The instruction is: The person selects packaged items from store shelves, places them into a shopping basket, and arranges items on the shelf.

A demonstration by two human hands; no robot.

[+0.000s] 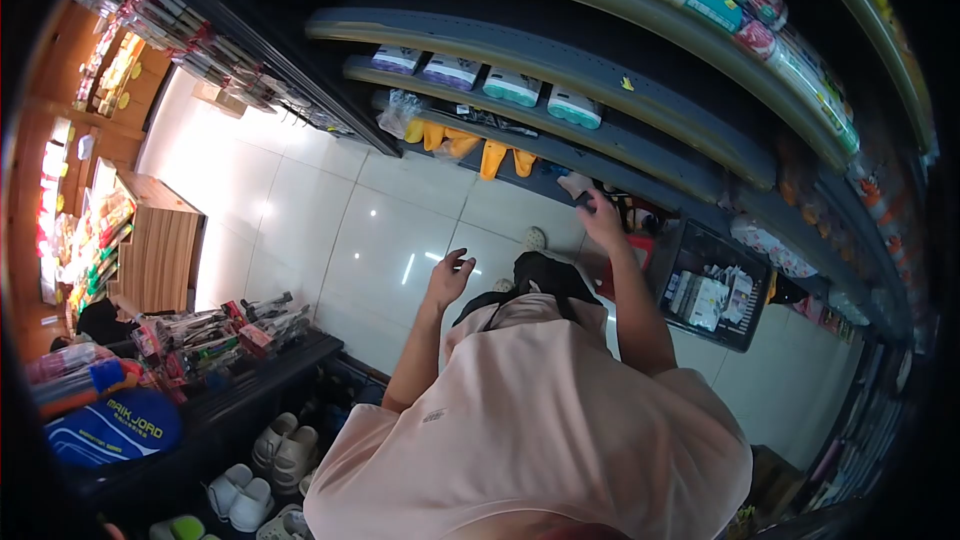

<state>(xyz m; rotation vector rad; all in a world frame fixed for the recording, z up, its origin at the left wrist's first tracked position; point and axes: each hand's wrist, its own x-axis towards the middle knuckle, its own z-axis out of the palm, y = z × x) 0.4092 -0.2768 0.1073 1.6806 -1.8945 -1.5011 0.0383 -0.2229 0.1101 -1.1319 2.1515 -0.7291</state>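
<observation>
The tiled floor (390, 220) is smooth and glossy, mirroring the lights. Below the front edges of the shelves (480, 43), seemingly painted metal, the yellow slippers (492, 160) look smooth and rubbery; the crate (680, 242) is black plastic, the shirt (560, 420) matt, creased cloth.

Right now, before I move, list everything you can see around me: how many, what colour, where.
Floor: one, pale tiles, below
Shelving: one unit, dark grey, ahead
Packaged goods: many, multicoloured, upper shelving
Packs: four, two purple, two green, lower shelving
Slippers: several, orange-yellow, low on shelving
Pale item: one, whitish, low shelving
Crate: one, black, floor right
Packages: several, mostly white, inside crate
Cabinet: one, brown, left
Bag: one, blue, lower left
Shoes: several, white or beige, lower left
Shirt: one, pale pink, worn
Left hand: one, bare, above floor
Right hand: one, bare, by pale item, contact unclear
</observation>
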